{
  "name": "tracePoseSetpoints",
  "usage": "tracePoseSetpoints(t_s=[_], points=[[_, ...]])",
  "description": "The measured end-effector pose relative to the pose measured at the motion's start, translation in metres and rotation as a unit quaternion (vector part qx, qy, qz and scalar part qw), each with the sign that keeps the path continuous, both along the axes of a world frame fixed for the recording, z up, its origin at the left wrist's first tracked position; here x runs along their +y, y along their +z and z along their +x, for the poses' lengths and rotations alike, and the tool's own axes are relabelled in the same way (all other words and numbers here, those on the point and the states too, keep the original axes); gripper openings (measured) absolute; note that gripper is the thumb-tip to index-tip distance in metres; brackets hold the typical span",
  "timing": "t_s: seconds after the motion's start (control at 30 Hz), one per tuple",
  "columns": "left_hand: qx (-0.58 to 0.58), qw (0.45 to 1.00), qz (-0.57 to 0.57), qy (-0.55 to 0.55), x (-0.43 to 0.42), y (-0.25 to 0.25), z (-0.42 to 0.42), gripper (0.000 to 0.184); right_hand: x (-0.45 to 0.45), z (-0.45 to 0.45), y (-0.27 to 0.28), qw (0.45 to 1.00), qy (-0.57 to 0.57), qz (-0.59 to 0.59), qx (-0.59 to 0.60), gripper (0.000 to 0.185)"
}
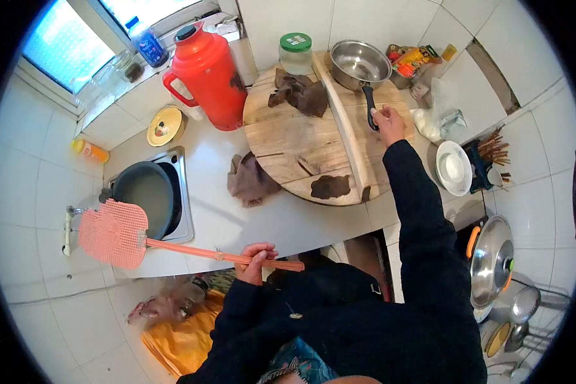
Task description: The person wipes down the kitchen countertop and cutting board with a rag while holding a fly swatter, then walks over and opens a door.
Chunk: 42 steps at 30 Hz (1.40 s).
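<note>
My left hand [255, 262] is closed around the handle of a pink fly swatter [114, 234], whose flat mesh head hangs in front of the sink at the left. My right hand [389, 124] grips the black handle of a small steel saucepan [361, 63]. The pan is at the back of a round wooden board [288, 137], right of a long wooden stick [340, 121] that lies across it. A dark brown cloth [304, 96] rests on the board's left part.
A red thermos [211, 80] and a green-lidded jar [296, 54] stand at the back. The sink [184, 192] holds a dark basin [148, 192]. White bowls [454, 168], a chopstick holder [480, 168] and a lidded pan [491, 262] are at the right.
</note>
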State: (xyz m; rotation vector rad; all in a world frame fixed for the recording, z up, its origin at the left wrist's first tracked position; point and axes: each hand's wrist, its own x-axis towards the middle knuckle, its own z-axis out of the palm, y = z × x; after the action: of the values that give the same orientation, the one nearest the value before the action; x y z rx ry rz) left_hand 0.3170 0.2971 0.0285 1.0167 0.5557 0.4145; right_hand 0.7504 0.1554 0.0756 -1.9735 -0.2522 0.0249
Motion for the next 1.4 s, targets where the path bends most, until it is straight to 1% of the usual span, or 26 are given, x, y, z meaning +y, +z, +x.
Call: tracePoseSetpoints(t_s=[0.03, 0.13, 0.27, 0.33, 0.43, 0.53, 0.63, 0.67, 0.73, 0.77, 0.8, 0.83, 0.87, 0.97, 1.07, 1.17, 1.2, 1.23, 1.27, 1.3, 1.33, 1.37, 1.4], points=[[-0.002, 1.0, -0.003, 0.006, 0.0, 0.0, 0.005, 0.015, 0.009, 0.004, 0.008, 0.999, 0.011, 0.001, 0.037, 0.043], [0.001, 1.0, -0.009, 0.024, -0.003, -0.001, 0.016, 0.015, 0.025, 0.009, 0.009, 0.984, 0.067, 0.135, 0.098, 0.04], [0.009, 0.999, 0.008, 0.039, -0.006, 0.004, 0.031, 0.015, 0.034, 0.035, -0.009, 0.978, 0.12, 0.13, 0.106, 0.041], [0.011, 0.999, 0.009, 0.042, -0.008, 0.006, 0.034, 0.015, 0.034, 0.038, -0.005, 0.975, 0.152, 0.124, 0.108, 0.041], [0.007, 0.999, 0.008, 0.047, -0.009, 0.008, 0.046, 0.014, 0.036, 0.045, 0.0, 0.965, 0.154, 0.15, 0.15, 0.039], [0.007, 0.998, 0.012, 0.056, -0.011, 0.01, 0.052, 0.014, 0.039, 0.055, 0.0, 0.96, 0.17, 0.17, 0.144, 0.038], [0.008, 0.999, 0.006, 0.049, -0.01, 0.004, 0.055, 0.014, 0.039, 0.064, 0.008, 0.965, 0.204, 0.091, 0.135, 0.04], [0.015, 0.999, 0.003, 0.046, -0.009, 0.002, 0.055, 0.014, 0.037, 0.069, 0.002, 0.97, 0.208, 0.069, 0.104, 0.04], [0.015, 0.999, 0.005, 0.046, -0.006, 0.006, 0.058, 0.014, 0.042, 0.079, 0.007, 0.975, 0.22, 0.028, 0.033, 0.039], [0.011, 0.999, 0.01, 0.049, -0.004, 0.009, 0.061, 0.014, 0.045, 0.081, 0.011, 0.98, 0.181, -0.006, -0.079, 0.039], [0.006, 0.999, 0.013, 0.049, -0.003, 0.01, 0.064, 0.014, 0.045, 0.075, 0.028, 0.971, 0.138, -0.039, -0.191, 0.039], [0.012, 0.998, 0.016, 0.053, -0.003, 0.009, 0.064, 0.014, 0.044, 0.069, 0.043, 0.948, 0.091, -0.073, -0.297, 0.038], [0.02, 0.998, 0.018, 0.054, -0.004, 0.006, 0.063, 0.014, 0.048, 0.063, 0.053, 0.955, 0.117, -0.04, -0.271, 0.039], [0.036, 0.998, 0.023, 0.054, -0.004, 0.003, 0.059, 0.015, 0.074, 0.049, 0.05, 0.892, 0.278, -0.158, -0.319, 0.041], [0.036, 0.997, 0.025, 0.07, 0.0, 0.007, 0.057, 0.016, 0.11, 0.03, 0.047, 0.837, 0.297, -0.264, -0.376, 0.039], [0.038, 0.996, 0.036, 0.078, 0.001, 0.003, 0.045, 0.015, 0.134, 0.027, 0.035, 0.79, 0.306, -0.38, -0.371, 0.034], [0.038, 0.995, 0.041, 0.086, 0.0, 0.003, 0.041, 0.015, 0.137, 0.031, 0.031, 0.788, 0.299, -0.378, -0.384, 0.03], [0.037, 0.994, 0.033, 0.098, -0.002, 0.003, 0.035, 0.014, 0.145, 0.03, 0.036, 0.778, 0.311, -0.433, -0.331, 0.03], [0.031, 0.993, 0.03, 0.112, 0.0, 0.01, 0.034, 0.014, 0.151, 0.038, 0.033, 0.78, 0.295, -0.443, -0.329, 0.028], [0.025, 0.992, 0.025, 0.121, 0.002, 0.013, 0.03, 0.014, 0.149, 0.043, 0.027, 0.764, 0.313, -0.389, -0.41, 0.027], [0.039, 0.991, 0.029, 0.121, 0.003, 0.004, 0.018, 0.014, 0.147, 0.041, 0.013, 0.765, 0.313, -0.352, -0.44, 0.023], [0.044, 0.99, 0.02, 0.134, 0.001, 0.001, 0.007, 0.015, 0.152, 0.04, 0.001, 0.773, 0.337, -0.399, -0.36, 0.022], [0.047, 0.987, 0.012, 0.155, 0.0, 0.004, 0.004, 0.016, 0.15, 0.031, 0.01, 0.789, 0.349, -0.37, -0.345, 0.02]])
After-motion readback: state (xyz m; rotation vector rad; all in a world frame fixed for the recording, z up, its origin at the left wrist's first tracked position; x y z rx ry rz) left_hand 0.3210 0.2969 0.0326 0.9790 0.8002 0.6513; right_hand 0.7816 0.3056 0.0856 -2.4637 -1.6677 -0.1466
